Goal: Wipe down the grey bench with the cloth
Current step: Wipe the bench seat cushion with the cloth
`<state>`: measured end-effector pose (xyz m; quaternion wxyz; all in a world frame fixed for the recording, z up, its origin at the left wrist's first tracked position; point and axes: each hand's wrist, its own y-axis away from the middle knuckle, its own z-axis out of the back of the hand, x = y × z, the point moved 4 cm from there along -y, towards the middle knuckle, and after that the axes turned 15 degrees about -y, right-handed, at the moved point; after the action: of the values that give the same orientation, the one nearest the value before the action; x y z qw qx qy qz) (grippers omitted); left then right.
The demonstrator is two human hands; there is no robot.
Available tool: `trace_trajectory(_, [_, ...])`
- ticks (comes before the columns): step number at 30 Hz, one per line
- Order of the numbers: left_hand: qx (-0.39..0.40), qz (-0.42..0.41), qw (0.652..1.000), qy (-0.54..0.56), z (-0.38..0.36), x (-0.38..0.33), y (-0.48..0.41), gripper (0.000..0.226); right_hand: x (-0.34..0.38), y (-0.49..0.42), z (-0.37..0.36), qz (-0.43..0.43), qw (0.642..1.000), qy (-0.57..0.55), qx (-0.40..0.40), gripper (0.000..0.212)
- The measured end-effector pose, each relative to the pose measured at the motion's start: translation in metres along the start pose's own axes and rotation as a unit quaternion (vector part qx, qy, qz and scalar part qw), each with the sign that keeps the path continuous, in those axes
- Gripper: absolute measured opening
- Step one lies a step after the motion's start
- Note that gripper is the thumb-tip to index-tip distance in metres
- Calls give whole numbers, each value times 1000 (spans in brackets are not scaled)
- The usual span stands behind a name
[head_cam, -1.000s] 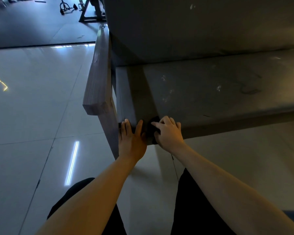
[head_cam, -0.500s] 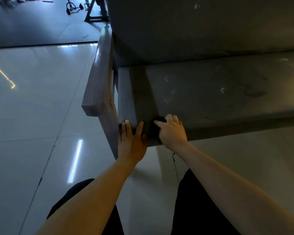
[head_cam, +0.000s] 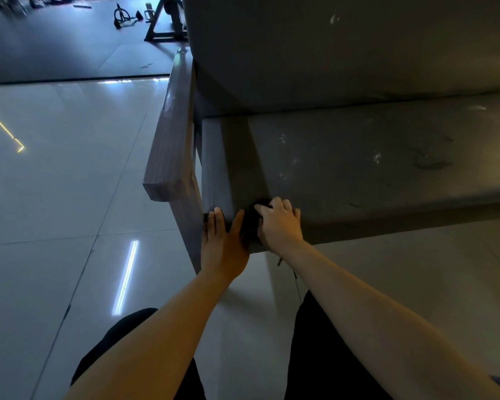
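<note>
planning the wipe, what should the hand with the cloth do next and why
Probably slide the right hand and its dark cloth rightward along the grey bench seat. The cloth sits at the front left corner, the left hand braces flat beside it, and pale smudges show farther right.

At frame centre the cloth (head_cam: 251, 226) lies on the front corner of the desk (head_cam: 358, 157), under the right hand (head_cam: 280, 228). The left hand (head_cam: 223, 246) is just left of it, and the armrest (head_cam: 171, 140) is further left.
</note>
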<state>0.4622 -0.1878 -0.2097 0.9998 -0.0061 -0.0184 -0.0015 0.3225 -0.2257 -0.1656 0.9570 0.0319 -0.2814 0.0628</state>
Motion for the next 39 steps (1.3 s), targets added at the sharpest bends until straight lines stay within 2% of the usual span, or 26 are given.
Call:
trace_trajectory(5, [-5, -1, 1000, 19, 1, 3, 2, 59, -36, 21, 19, 14, 998, 36, -49, 46])
trace_trajectory(9, [-18, 2, 1000, 25, 1, 3, 5, 60, -94, 11, 64, -110, 988, 22, -102, 42])
trace_trajectory(12, [-12, 14, 999, 47, 1, 2, 4, 64, -110, 1, 86, -186, 974, 3, -129, 37])
trace_trajectory(14, [0, 19, 998, 66, 1, 1, 2, 66, -94, -6, 79, -166, 980, -16, -106, 39])
trace_trajectory(19, [18, 32, 995, 92, 5, 5, -8, 63, -17, -19, 18, -10, 997, -71, -8, 45])
trace_trajectory(21, [20, 33, 994, 99, 7, 8, -12, 60, 7, -20, -1, 68, 995, -49, 46, 47])
trace_trajectory(23, [27, 37, 994, 100, 8, 9, -15, 58, 6, -25, 0, 110, 992, -29, 56, 48])
trace_trajectory(25, [30, 43, 994, 97, 11, 9, -15, 59, -14, -36, 15, 98, 995, -25, 24, 48])
trace_trajectory(28, [40, 58, 993, 96, 16, 7, -17, 62, -55, -58, 46, 3, 999, -4, -42, 43])
trace_trajectory(31, [52, 81, 989, 113, 21, 6, -24, 56, -59, -65, 56, -45, 997, -22, -53, 39])
trace_trajectory(34, [56, 96, 987, 120, 29, 4, -32, 44, -37, -52, 37, -12, 997, -65, 28, 57])
trace_trajectory(36, [65, 102, 988, 99, 32, 0, -38, 42, -20, -37, 25, 42, 987, -117, 103, 70])
trace_trajectory(37, [75, 109, 988, 74, 33, 0, -42, 41, -13, -29, 24, 82, 977, -145, 134, 71])
trace_trajectory(39, [81, 122, 989, 32, 35, 2, -48, 38, -8, -23, 27, 153, 955, -180, 178, 61])
